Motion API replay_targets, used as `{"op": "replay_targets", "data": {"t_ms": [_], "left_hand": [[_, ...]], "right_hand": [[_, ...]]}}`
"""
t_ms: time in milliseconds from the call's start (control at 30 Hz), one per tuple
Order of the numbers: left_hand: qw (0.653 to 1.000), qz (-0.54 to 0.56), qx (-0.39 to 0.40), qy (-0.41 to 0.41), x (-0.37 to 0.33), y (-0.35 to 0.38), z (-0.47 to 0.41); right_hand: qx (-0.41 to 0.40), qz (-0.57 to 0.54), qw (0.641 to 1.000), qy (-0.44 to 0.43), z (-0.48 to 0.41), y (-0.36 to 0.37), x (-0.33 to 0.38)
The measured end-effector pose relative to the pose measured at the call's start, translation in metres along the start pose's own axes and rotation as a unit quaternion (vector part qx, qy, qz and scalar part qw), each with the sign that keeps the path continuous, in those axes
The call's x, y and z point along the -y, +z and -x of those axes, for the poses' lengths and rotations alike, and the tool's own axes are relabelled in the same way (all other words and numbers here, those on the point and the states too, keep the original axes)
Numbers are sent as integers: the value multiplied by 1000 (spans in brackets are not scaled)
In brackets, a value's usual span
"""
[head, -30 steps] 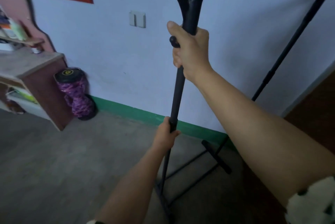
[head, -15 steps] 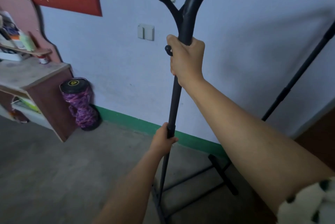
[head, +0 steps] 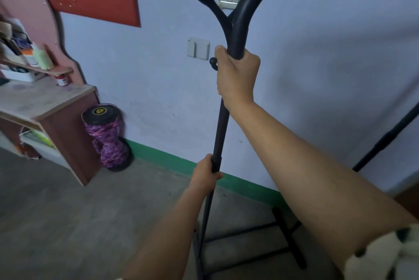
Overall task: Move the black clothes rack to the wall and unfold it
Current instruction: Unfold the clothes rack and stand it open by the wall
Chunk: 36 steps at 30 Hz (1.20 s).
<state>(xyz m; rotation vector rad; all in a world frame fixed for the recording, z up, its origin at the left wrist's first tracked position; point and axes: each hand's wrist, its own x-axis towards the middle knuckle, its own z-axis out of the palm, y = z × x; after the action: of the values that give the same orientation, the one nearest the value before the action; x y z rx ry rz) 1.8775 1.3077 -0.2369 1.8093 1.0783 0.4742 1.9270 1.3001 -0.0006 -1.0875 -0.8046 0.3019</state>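
Head view: near-upright clothes rack (head: 221, 125) pole, right hand (head: 235, 75) and left hand (head: 207, 172) both clenched around it.

The grey floor (head: 68, 223) lies open from the rack's near upright leftward. The brown cabinet (head: 65, 130) and the purple hoverboard (head: 108, 141) leaning on the wall (head: 158, 89) block the left corner. The rack's base bars (head: 290, 241) cross the floor by the green skirting (head: 172, 161).
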Motion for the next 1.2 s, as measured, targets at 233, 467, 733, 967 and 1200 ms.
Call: {"op": "replay_targets", "data": {"t_ms": [233, 467, 733, 967, 1200], "left_hand": [[999, -12, -25, -24, -1, -18, -45], [997, -27, -54, -39, -10, -31, -101], [996, -34, -60, -48, -12, -41, -156], [998, -47, -33, -18, -13, -50, -203], [999, -48, -1, 7, -19, -52, -247]], "right_hand": [[-20, 25, 999, -22, -39, 28, -27], [-7, 31, 999, -37, -91, 51, -55], [-22, 54, 997, -57, -137, 69, -81], [-57, 81, 993, -64, -171, 81, -102], [-87, 106, 988, -71, -207, 83, -124]]}}
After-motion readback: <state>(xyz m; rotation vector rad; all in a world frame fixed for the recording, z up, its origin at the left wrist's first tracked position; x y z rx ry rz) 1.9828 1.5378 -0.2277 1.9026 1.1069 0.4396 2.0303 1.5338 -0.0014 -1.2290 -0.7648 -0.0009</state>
